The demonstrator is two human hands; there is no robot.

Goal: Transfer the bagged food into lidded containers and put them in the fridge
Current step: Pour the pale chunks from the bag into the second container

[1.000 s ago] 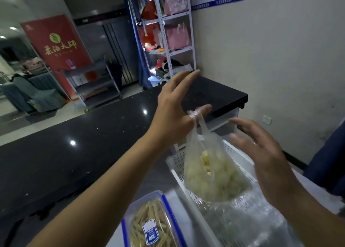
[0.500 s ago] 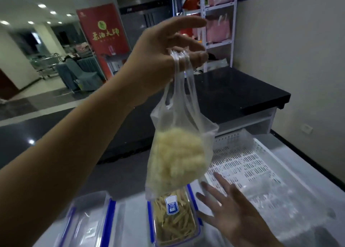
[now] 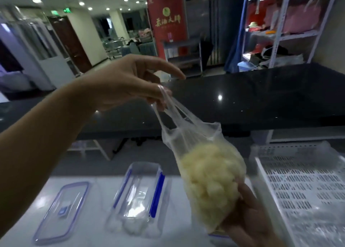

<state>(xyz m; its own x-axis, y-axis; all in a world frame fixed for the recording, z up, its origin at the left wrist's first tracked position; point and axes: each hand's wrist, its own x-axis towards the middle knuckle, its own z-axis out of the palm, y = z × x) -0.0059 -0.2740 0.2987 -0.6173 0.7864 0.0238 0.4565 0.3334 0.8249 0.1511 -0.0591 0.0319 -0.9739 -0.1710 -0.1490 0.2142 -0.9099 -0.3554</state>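
Holding the bag [image 3: 203,173] up over the white table [image 3: 97,194], my left hand [image 3: 128,82] has the stretched handles hooked round its curled lower fingers, the index finger sticking out straight. My right hand [image 3: 250,216] cups the bag's bulging bottom from below, fingers wrapped against the plastic. The bag runs on a slant: its long axis goes from the handles at upper left down to the heavy end at lower right, mouth toward the left hand. Pale yellow lumps of food [image 3: 209,183] fill the lower half. Below and to the left, an open clear container [image 3: 139,198] with blue clips stands on the table, its lid [image 3: 61,213] lying flat further left. A white perforated tray [image 3: 302,188] sits to the right.
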